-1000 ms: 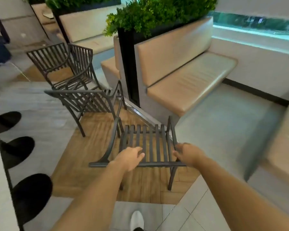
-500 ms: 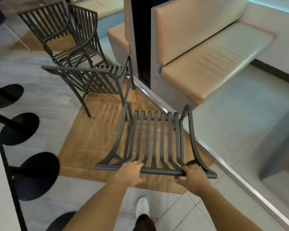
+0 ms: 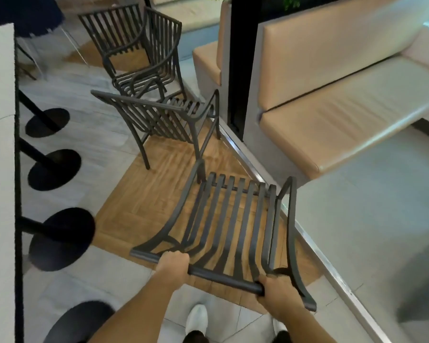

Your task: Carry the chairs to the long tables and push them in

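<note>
Slatted metal chair [image 3: 230, 219]: at 6 o'clock, tilted, over the wood-inlay floor [image 3: 146, 194]. Left hand [image 3: 173, 266] and right hand [image 3: 279, 294]: forearms extended, fingers curled round the chair's top rail. Second chair [image 3: 159, 120]: at 11 o'clock. Cushioned bench [image 3: 344, 115]: at 2 o'clock.
</note>
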Available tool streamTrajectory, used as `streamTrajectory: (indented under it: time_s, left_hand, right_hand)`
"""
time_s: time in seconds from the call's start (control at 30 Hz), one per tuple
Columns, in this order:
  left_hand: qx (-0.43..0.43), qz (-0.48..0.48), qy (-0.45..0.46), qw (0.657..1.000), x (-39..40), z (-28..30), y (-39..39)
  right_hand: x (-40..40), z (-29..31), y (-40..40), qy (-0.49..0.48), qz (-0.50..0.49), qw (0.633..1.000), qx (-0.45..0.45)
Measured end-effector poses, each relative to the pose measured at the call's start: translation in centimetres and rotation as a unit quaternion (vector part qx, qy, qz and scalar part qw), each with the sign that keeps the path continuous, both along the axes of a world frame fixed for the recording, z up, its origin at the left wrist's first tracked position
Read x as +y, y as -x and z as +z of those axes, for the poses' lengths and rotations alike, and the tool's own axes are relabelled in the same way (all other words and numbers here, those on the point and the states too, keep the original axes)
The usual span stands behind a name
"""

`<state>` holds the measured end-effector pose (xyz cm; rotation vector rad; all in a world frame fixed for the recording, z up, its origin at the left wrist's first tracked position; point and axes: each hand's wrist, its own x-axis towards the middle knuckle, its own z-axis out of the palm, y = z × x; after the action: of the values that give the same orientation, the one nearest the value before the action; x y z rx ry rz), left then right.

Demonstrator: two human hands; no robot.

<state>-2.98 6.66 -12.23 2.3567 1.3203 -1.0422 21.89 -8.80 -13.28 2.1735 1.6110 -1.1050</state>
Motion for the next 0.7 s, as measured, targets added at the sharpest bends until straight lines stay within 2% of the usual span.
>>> streamTrajectory:
  time_s: [0.27, 0.47, 0.6, 0.7]
  left_hand:
    - [0.009, 0.101, -0.02, 0.995, -7.7, -0.8, -1.3]
    - [-0.029, 0.219, -0.045, 0.974, -14.5, -0.3, -4.9]
    - [-0.046, 0.303, -0.047, 0.951, -16.7, -0.3, -6.1]
    - [-0.055, 0.343, -0.031, 0.937, -17.4, -0.4, -6.8]
  right_hand:
    - [-1.3, -0.3, -4.8, 0.038, 0.177, 0.983, 0.016]
    - [-1.1, 0.1, -8.8, 0.061, 0.216, 0.975, 0.0]
    - [0.3, 0.4, -10.3, 0.013, 0.249, 0.967, -0.043]
    - [2.0, 0.9, -10.8, 0.016, 0.273, 0.961, -0.042]
